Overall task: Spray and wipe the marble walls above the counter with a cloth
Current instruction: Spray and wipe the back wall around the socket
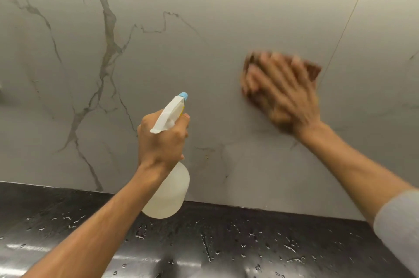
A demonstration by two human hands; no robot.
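Observation:
A grey marble wall [204,51] with dark veins fills the upper view. My left hand [162,141] grips a translucent spray bottle [169,194] by its white trigger head, whose blue nozzle points up at the wall. My right hand [283,92] is flat on a brown cloth [314,69], pressing it against the wall to the right of the bottle. The hand and cloth are motion-blurred. Most of the cloth is hidden under my fingers.
A glossy black counter [226,243] runs along the bottom, dotted with water droplets. A thin vertical seam [349,24] between wall slabs passes just right of the cloth. A grey sleeve [399,228] covers my right upper arm.

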